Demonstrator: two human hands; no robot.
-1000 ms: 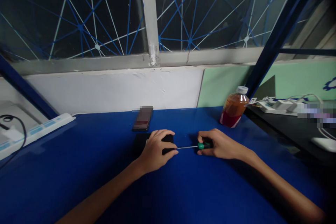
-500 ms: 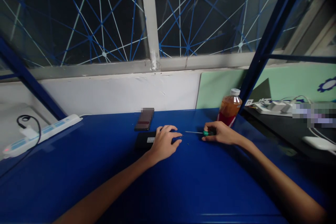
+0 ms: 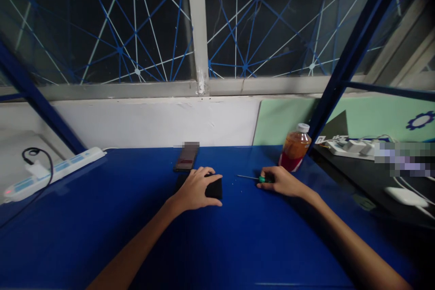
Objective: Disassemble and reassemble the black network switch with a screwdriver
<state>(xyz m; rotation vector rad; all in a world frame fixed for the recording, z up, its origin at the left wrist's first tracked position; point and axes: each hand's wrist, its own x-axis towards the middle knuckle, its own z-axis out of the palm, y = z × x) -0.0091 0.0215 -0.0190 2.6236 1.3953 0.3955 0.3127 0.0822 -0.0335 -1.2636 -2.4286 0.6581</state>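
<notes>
My left hand point(image 3: 194, 190) is over a flat black box point(image 3: 215, 188), fingers spread, with the thumb along its near side and the index finger across its top. The hand covers much of the box, and I cannot tell how firmly it touches. In my right hand point(image 3: 280, 181) a screwdriver point(image 3: 262, 179) with a green and dark handle lies low over the table, its thin metal shaft pointing left toward the box. Several tiny bits, perhaps screws point(image 3: 241, 191), lie on the blue table point(image 3: 258, 240) between the hands.
A phone point(image 3: 186, 157) lies behind the box. Beyond my right hand stands a bottle point(image 3: 295, 147) of amber drink with a white cap. A white power strip point(image 3: 57, 174) is at the left. On a black surface at the right lie another strip, cables and a white adapter point(image 3: 406, 196).
My left hand has moved left from the box's right side and now spans the box, thumb and index finger wider apart. My right hand still holds the screwdriver, slightly shifted. The view has tilted a little.
</notes>
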